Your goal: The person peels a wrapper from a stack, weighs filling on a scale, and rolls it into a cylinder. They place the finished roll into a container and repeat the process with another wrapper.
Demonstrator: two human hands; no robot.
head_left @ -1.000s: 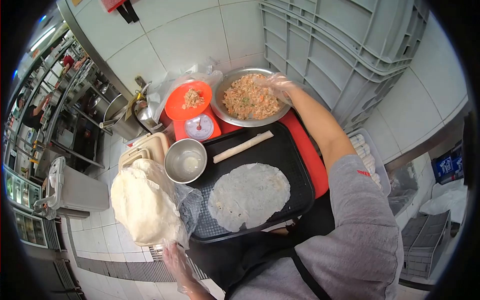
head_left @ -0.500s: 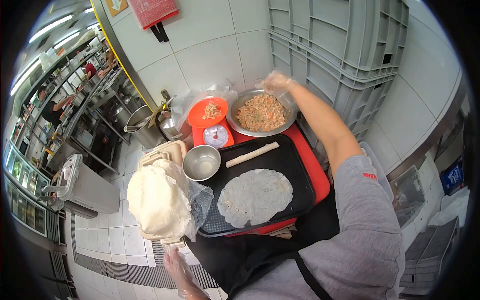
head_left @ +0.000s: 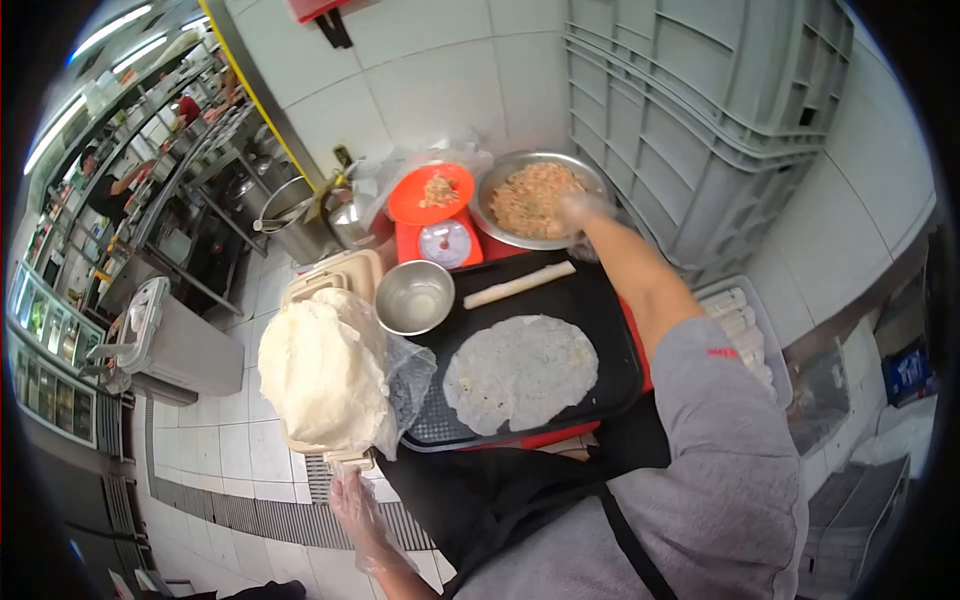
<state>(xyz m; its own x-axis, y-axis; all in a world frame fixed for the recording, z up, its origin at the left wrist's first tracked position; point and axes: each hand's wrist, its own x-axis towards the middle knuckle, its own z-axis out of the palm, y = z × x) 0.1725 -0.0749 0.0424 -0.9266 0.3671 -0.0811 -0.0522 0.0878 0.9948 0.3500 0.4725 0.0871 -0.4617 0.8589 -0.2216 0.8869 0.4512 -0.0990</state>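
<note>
My right hand (head_left: 583,212), in a clear plastic glove, is at the near right rim of a metal bowl (head_left: 484,212) of minced filling (head_left: 530,198); motion blurs its fingers. Low at the left, my gloved left hand (head_left: 357,508) hangs below the tall stack of pale dough sheets (head_left: 322,370), holding nothing, fingers loosely extended. One thin round sheet (head_left: 520,372) lies flat on the black tray (head_left: 610,330). Behind it rests a rolled stick of dough (head_left: 520,285). A small portion of filling (head_left: 440,190) sits on the orange kitchen scale's dish (head_left: 405,207).
A small steel bowl (head_left: 414,298) stands between the dough stack and the roll. Grey crates (head_left: 690,120) rise at the back right. A plastic tub of white rolls (head_left: 745,330) is beside my right arm. Far left, people work at kitchen counters.
My right hand has moved from the far rim of the filling bowl to its near right side. My left hand stays low with little movement. The view has shifted slightly.
</note>
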